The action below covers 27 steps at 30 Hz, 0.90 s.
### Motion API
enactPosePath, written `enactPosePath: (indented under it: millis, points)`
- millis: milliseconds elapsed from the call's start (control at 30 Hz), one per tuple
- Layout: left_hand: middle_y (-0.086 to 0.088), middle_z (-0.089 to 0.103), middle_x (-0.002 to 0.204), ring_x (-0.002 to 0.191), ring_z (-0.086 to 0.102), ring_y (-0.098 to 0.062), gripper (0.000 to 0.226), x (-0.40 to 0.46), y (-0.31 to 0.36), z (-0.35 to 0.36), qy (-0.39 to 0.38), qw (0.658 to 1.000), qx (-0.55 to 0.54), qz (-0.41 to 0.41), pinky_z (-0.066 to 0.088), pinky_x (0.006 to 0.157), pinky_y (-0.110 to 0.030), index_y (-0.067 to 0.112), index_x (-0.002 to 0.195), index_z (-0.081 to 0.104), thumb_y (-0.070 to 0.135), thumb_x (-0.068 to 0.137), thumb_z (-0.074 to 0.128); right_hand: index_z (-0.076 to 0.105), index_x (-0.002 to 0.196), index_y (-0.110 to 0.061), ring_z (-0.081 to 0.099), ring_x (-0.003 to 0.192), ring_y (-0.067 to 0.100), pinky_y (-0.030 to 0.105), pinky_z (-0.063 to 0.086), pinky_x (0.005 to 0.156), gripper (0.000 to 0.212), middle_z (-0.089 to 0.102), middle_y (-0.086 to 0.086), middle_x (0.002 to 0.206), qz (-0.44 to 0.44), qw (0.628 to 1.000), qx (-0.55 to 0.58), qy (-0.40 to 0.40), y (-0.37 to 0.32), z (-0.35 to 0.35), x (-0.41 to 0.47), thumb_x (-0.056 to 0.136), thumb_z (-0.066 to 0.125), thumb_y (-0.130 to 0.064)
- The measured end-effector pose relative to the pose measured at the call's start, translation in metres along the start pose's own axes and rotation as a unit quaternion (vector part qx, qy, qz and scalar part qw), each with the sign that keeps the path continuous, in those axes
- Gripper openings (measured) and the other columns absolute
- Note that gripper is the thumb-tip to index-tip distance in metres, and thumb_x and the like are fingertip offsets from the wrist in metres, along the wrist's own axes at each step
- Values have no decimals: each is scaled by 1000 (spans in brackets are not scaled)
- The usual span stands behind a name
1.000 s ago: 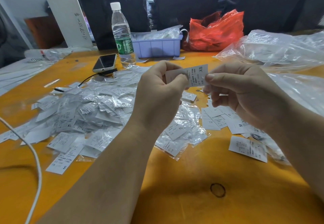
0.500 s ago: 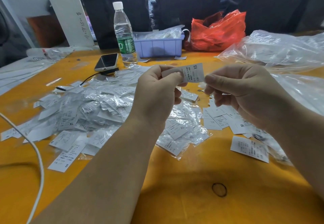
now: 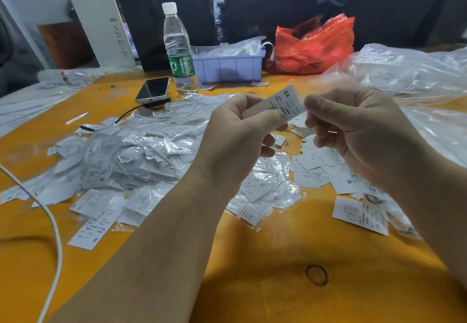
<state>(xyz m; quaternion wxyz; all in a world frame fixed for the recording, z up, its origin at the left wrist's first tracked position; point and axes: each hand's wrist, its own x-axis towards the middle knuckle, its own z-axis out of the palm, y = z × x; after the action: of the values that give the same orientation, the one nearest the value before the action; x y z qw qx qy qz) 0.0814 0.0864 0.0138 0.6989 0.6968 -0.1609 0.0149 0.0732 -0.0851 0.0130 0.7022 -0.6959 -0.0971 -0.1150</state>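
A white paper label marked XS (image 3: 280,104) is held up above the orange table (image 3: 252,284), tilted with its right end higher. My left hand (image 3: 240,140) pinches its left part between thumb and forefinger. My right hand (image 3: 353,133) has curled fingers, and its thumb tip and forefinger meet the label's right edge. Under my hands lies a heap of labels in clear plastic sleeves (image 3: 131,155), and loose size labels (image 3: 318,171) lie to the right.
At the back stand a water bottle (image 3: 178,49), a phone (image 3: 153,89), a lilac tray (image 3: 232,66) and a red plastic bag (image 3: 313,44). Clear plastic bags (image 3: 409,69) cover the right side. A white cable (image 3: 54,224) crosses the near left. A black rubber band (image 3: 316,275) lies in front.
Both hands have risen slightly with the label, and its right end has tipped upward. My right thumb has slid from over the label's corner to its right edge.
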Motion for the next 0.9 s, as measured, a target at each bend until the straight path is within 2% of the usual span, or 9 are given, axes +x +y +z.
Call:
enactPosePath:
  millis: [167, 433, 667, 900]
  points:
    - [6, 69, 71, 59, 57, -5, 7, 0, 1, 0, -20, 1000, 15, 1, 53, 57, -24, 10, 97, 66, 10, 91, 62, 68, 71, -11, 53, 54, 12, 24, 48, 51, 18, 65, 1, 65, 2, 1000, 14, 16, -2, 0, 1, 73, 69, -29]
    - [5, 71, 71, 57, 56, -5, 7, 1, 0, -2, 37, 999, -17, -7, 51, 53, -21, 14, 95, 65, 11, 92, 61, 69, 74, -11, 55, 55, 14, 26, 49, 51, 14, 65, 3, 66, 10, 1000, 13, -22, 2, 1, 0, 72, 71, -24]
    - [7, 69, 66, 56, 55, -5, 5, 0, 1, 0, 14, 1000, 15, -7, 52, 54, -21, 11, 93, 66, 11, 92, 62, 71, 73, -12, 55, 56, 15, 26, 50, 52, 12, 66, 5, 68, 10, 999, 18, -41, 1, 2, -1, 73, 69, -24]
    - [4, 67, 63, 56, 53, -6, 8, -1, 3, -2, -16, 999, 35, -11, 46, 52, -18, 12, 87, 66, 6, 90, 62, 73, 70, -15, 55, 56, 13, 24, 50, 52, 10, 65, 6, 68, 18, 999, 25, -38, -1, 0, -1, 73, 68, -24]
